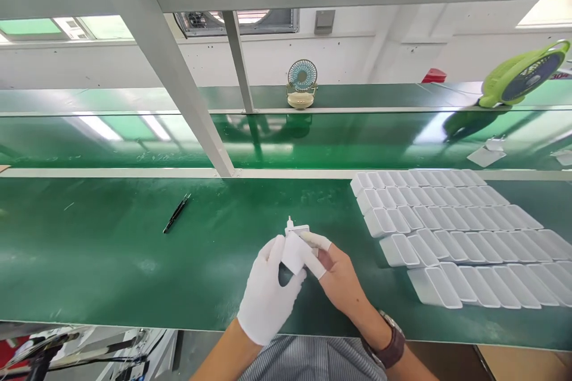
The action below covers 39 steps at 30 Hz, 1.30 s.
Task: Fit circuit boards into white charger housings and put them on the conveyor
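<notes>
My left hand (268, 289), in a white glove, and my right hand (333, 271), with white finger cots on some fingers, meet over the front of the green bench. Between them is a small white plastic part (294, 253), box-like, with a narrow nozzle-like tip (289, 222) pointing away from me. The gloved fingers close on its left side. My right thumb and fingers pinch it from the right. Fingers and glove cover much of it, so its exact kind is unclear.
Rows of open white rectangular trays (447, 220) cover the bench's right side. Black tweezers (177, 213) lie to the left on the green bench top (111, 262). A slanted metal post (179, 83) rises ahead. A small fan (302, 80) and a green fan (521, 74) stand on the back shelf.
</notes>
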### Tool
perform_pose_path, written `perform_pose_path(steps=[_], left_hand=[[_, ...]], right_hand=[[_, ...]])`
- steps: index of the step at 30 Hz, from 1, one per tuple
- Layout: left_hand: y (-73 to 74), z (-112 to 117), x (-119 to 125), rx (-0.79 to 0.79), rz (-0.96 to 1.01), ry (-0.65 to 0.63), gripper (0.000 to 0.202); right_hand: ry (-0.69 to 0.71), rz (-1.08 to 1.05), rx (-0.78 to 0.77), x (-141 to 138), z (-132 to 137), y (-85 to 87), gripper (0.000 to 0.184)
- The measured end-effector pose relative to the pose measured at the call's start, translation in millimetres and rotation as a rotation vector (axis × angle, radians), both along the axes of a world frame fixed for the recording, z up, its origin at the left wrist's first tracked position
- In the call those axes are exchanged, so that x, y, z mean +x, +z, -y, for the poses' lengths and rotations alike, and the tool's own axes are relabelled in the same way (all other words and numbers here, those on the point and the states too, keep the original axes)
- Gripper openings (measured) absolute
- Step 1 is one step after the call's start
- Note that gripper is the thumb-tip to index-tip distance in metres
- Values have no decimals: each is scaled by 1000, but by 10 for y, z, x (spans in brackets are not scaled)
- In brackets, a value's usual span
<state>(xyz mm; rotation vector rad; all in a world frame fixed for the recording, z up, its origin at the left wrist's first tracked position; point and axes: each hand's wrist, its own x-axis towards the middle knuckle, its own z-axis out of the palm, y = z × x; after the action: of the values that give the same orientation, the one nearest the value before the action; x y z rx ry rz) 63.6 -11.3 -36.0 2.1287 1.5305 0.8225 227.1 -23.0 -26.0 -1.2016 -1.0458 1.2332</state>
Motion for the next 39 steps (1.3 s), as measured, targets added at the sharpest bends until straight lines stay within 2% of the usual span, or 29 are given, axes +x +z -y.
perform_pose_path(steps=[3,6,10,15,24,28,30,32,35,37,39], left_hand=[[187,21,106,31,113,83,66],[360,25,176,-27,161,125,70],[452,24,193,-40,166,106,69],[440,37,170,6,152,89,72],[479,11,162,-144,122,131,79],[462,12,155,-95,122,108,77],[403,11,141,-20,130,84,76],[309,5,120,48,128,65,78],[148,-25,90,31,49,74,75],[70,-56,80,-53,-24,75,69],[37,-90,74,-141,-58,69,66]], right_hand=[[33,-412,-182,-66,43,92,35],[63,-575,-252,-110,93,166,36],[55,-614,-260,-121,151,185,37],[42,-631,-281,-126,187,134,34],[40,-638,-300,-167,211,112,29],[56,-619,-288,-166,203,128,30],[66,-541,-260,-134,187,142,33],[46,-338,-176,-80,165,149,35],[-7,189,72,-2,129,107,36],[-21,574,248,17,110,28,38],[-18,874,364,5,100,-79,40]])
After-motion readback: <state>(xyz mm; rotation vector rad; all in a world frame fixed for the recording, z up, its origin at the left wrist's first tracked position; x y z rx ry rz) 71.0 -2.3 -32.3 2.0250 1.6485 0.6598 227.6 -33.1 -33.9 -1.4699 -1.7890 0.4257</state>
